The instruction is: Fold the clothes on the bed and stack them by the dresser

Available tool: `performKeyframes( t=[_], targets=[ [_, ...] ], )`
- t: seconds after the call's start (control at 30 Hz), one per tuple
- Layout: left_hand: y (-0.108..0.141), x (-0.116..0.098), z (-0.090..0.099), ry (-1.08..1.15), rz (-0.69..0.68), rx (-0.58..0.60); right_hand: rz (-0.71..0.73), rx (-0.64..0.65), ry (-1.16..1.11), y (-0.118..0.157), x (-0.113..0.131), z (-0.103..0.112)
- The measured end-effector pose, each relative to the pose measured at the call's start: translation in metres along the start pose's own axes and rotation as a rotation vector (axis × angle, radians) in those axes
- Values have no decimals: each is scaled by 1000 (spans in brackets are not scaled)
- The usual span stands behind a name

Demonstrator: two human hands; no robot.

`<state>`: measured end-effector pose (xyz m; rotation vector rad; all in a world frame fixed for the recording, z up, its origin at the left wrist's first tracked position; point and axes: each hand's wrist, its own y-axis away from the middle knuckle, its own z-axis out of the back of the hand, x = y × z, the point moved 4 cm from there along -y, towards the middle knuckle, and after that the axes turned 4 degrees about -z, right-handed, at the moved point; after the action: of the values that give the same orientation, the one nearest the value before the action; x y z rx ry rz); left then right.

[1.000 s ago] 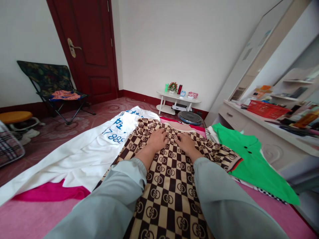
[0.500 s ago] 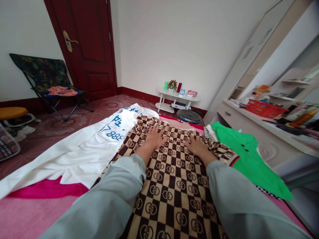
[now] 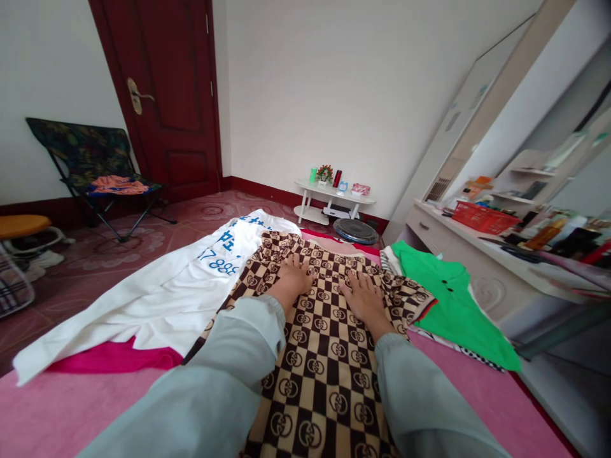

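A brown-and-beige checked shirt [image 3: 321, 343] with a repeated round motif lies spread out before me. My left hand [image 3: 294, 278] rests flat on its upper left part, fingers apart and holding nothing. On the upper right part lies my right hand [image 3: 363, 296], palm down with fingers spread. To the left, partly under the checked shirt, is a white long-sleeved shirt [image 3: 157, 296] with blue lettering. A green top [image 3: 443, 296] with dark buttons lies to the right, by the checked shirt's sleeve. Bright pink fabric [image 3: 119, 357] shows beneath the white shirt.
Everything lies on a pink bed cover [image 3: 458, 375]. Right of it stands a white dresser [image 3: 491, 286] with a red basket [image 3: 484, 217] and bottles. A folding chair [image 3: 83, 156], a small white table [image 3: 329, 189] and a round dark device [image 3: 356, 231] are farther off.
The view has shifted slightly, so the whole scene sits a little lower. My right hand now lies a bit closer on the shirt, fingers still spread; my left hand stays flat.
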<state>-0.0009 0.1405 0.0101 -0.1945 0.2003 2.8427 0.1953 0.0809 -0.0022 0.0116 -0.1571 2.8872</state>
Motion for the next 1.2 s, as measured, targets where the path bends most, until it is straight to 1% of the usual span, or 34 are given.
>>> performKeyframes(
  t=[0.07, 0.13, 0.23, 0.3, 0.33, 0.4, 0.47, 0.5, 0.53, 0.57, 0.6, 0.63, 0.67, 0.73, 0.8, 0.9, 1.0, 1.1, 1.2],
  targets=[
    [17, -3, 0, -7, 3, -9, -23, 5, -7, 2, 1, 0],
    [35, -4, -2, 4, -37, -32, -58, 12, -23, 4, 0, 0],
    [59, 1, -8, 10, -105, -64, -101, 29, -46, 9, -2, 0],
    [73, 6, -13, 7, -119, -79, -111, 41, -47, 14, -3, 1],
    [79, 7, -14, 8, -123, -105, -112, 45, -42, 17, -4, 3],
    [91, 8, -13, 15, -140, -222, -103, 55, -30, 25, -4, 6],
    [103, 5, -7, 25, -166, -389, -117, 69, -20, 37, 0, 9],
    [109, 2, -3, 29, -197, -471, -139, 52, -17, 45, 2, 11],
    [115, -1, 0, 32, -247, -534, -157, 10, -14, 53, 4, 13],
    [119, -5, 3, 36, -313, -573, -155, -51, -10, 61, 7, 16],
    [123, -8, 4, 42, -388, -583, -127, -104, -8, 70, 11, 18],
    [126, -11, 3, 50, -457, -563, -80, -131, -7, 78, 14, 18],
    [127, -13, 1, 60, -502, -524, -24, -125, -8, 85, 16, 17],
    [128, -11, -4, 72, -508, -433, 65, -46, -13, 97, 16, 13],
    [129, -8, -10, 70, -459, -370, 84, 7, -10, 106, 9, 10],
    [136, -4, -17, 61, -424, -306, 92, -14, 4, 117, 1, 12],
    [149, -4, -20, 63, -432, -247, 120, -37, 7, 133, -2, 16],
    [166, -4, -20, 78, -444, -219, 146, -29, 1, 151, -5, 19],
    [183, 0, -21, 91, -472, -195, 175, -21, -7, 169, -13, 23]
  ],
)
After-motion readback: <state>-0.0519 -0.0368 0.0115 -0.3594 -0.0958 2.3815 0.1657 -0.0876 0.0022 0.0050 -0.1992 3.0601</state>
